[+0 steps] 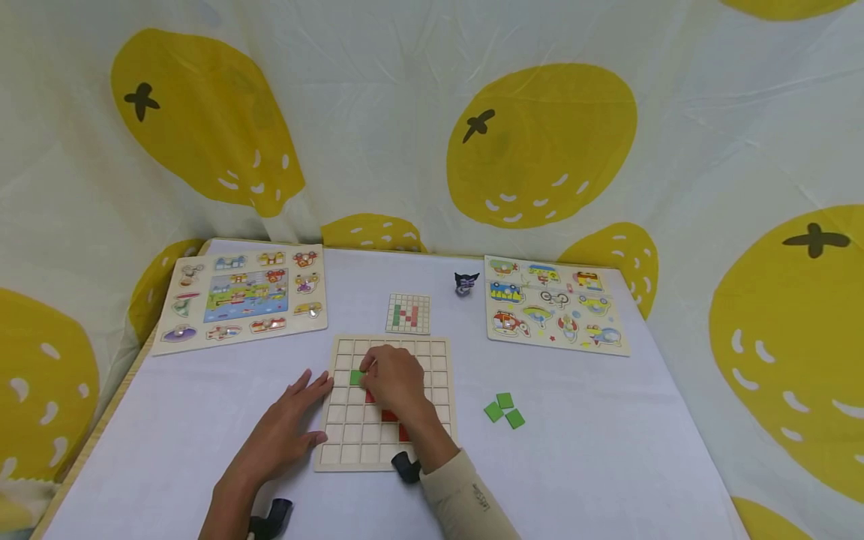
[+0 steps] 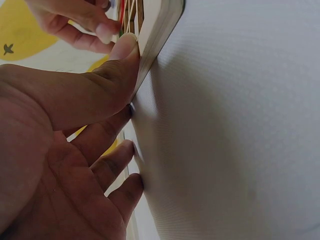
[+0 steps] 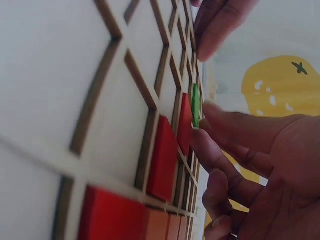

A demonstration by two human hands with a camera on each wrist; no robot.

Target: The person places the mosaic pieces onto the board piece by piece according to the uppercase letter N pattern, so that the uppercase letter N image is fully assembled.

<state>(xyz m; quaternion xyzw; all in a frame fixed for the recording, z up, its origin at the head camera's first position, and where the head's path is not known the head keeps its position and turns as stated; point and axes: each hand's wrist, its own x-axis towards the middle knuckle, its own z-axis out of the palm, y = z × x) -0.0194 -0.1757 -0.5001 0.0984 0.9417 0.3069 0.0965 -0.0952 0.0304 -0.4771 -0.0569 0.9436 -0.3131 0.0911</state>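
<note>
A wooden grid board [image 1: 347, 454] lies on the table, with several red tiles [image 1: 389, 415] in its squares, partly covered by my right arm. At the board's upper left is a green square tile [image 1: 356, 378]. My right hand [image 1: 397, 379] is over the board, its thumb and finger pinching the green tile at its edge; the right wrist view shows the tile [image 3: 195, 105] by the fingertips. My left hand [image 1: 286, 431] lies at the board's left edge, fingers spread. In the left wrist view its thumb [image 2: 124, 47] touches the board's rim.
Three loose green tiles [image 1: 505, 400] lie right of the board. Behind it is a small pattern card [image 1: 408, 313] with green and red squares. A dark figurine [image 1: 465, 283] stands further back. Picture puzzles flank them at left [image 1: 202, 330] and right [image 1: 555, 335].
</note>
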